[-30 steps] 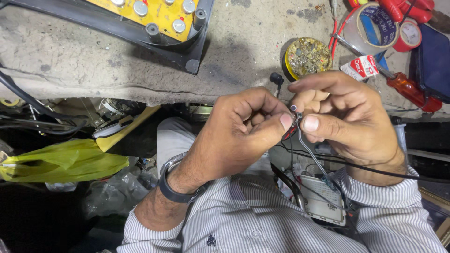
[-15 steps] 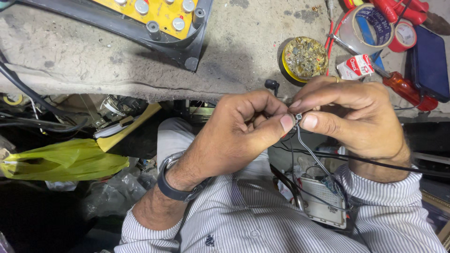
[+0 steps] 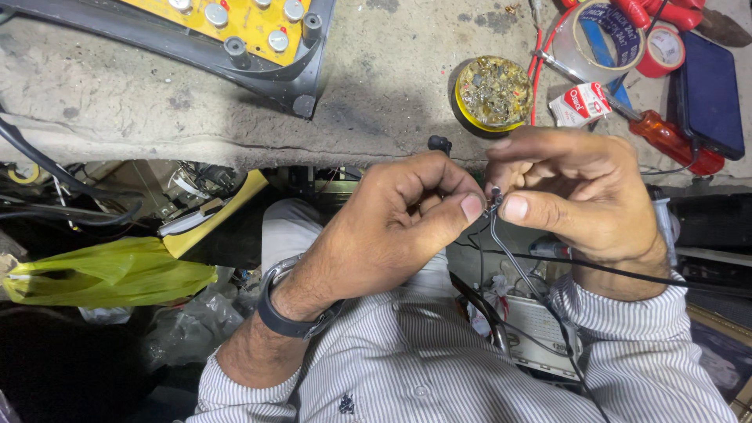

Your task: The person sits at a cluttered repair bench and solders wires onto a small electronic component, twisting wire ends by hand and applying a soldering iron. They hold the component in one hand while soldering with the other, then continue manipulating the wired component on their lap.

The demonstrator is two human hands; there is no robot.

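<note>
My left hand (image 3: 392, 223) and my right hand (image 3: 580, 196) meet just below the workbench edge, thumbs and forefingers pinched together on the bare end of a thin grey wire (image 3: 501, 235). The wire runs down from my fingertips to a small white electronic box (image 3: 540, 333) resting in my lap. A dark watch sits on my left wrist. Both sleeves are striped. The wire tip itself is mostly hidden between my fingers.
On the concrete bench (image 3: 376, 86) lie a yellow-faced device with knobs (image 3: 243, 23), a round tin of solder scraps (image 3: 493, 92), tape rolls (image 3: 603, 39), a red-handled screwdriver (image 3: 674, 141), a small red-white box (image 3: 581, 104) and a dark phone (image 3: 711, 94). A yellow bag (image 3: 102, 274) lies at lower left.
Both hands stay pinched on the wire end, with only small finger shifts. The view has drifted slightly, so the bench items sit a little differently in frame.
</note>
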